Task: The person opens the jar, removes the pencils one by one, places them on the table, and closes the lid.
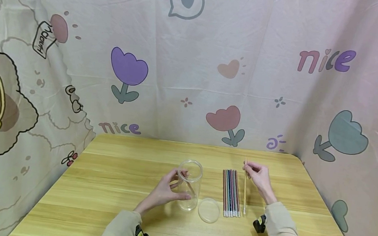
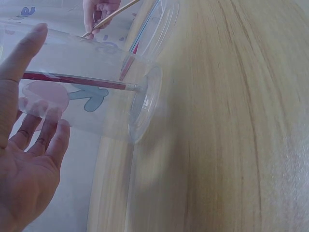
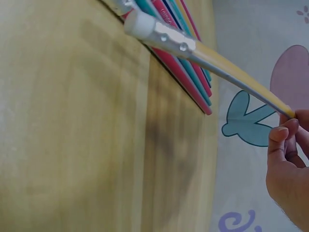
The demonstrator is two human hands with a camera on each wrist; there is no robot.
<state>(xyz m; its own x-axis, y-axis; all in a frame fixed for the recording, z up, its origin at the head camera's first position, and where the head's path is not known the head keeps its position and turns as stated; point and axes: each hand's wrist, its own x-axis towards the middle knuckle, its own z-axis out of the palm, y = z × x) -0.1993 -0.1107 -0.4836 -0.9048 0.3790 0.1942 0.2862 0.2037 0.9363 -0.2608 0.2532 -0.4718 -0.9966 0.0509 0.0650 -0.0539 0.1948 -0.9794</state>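
Note:
My left hand (image 1: pixel 166 189) holds a clear plastic jar (image 1: pixel 187 204) around its side, thumb in front and fingers behind. The jar stands upright with its mouth uncovered. Inside it leans a red pencil (image 2: pixel 77 80), its eraser end at the jar's bottom in the left wrist view. To the right, my right hand (image 1: pixel 259 177) pinches a yellow pencil (image 1: pixel 244 195) near its upper end, between thumb and fingertips. The white eraser (image 3: pixel 140 24) of that pencil points toward the right wrist camera. Just left of it, several coloured pencils (image 1: pixel 231 193) lie side by side, erasers toward me.
A round clear lid (image 1: pixel 209 211) lies flat between the jar and the pencil row. Everything is on a wooden table (image 1: pixel 105 190), with a printed cloth (image 1: pixel 187 64) hanging behind and at both sides. Small black cameras are strapped to both wrists.

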